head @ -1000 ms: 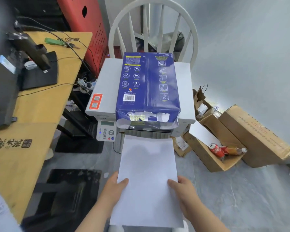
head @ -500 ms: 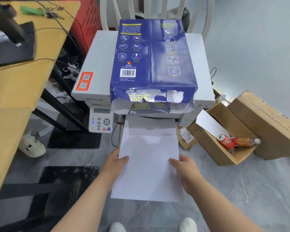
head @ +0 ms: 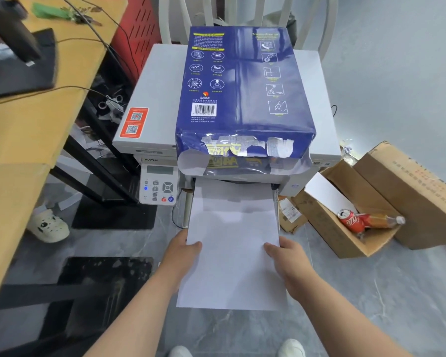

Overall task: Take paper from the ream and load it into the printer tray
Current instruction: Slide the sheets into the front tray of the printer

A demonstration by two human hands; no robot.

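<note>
A blue paper ream [head: 245, 83] with its near end torn open lies on top of the grey printer [head: 152, 99]. A stack of white paper [head: 233, 248] juts out from the printer's front tray slot [head: 232, 182], its far edge inside the opening below the ream. My left hand [head: 182, 253] grips the stack's left edge, thumb on top. Gripping the right edge the same way is my right hand [head: 286, 261]. The tray itself is mostly hidden under the sheets.
The printer's control panel [head: 159, 184] hangs at the front left. A wooden desk [head: 31, 119] runs along the left. Open cardboard boxes [head: 345, 217] with a red can [head: 349, 220] sit on the floor at the right. A white chair [head: 242, 11] stands behind the printer.
The paper stack has slid forward into the printer's front slot, with both hands following it. The view has moved closer to the printer.
</note>
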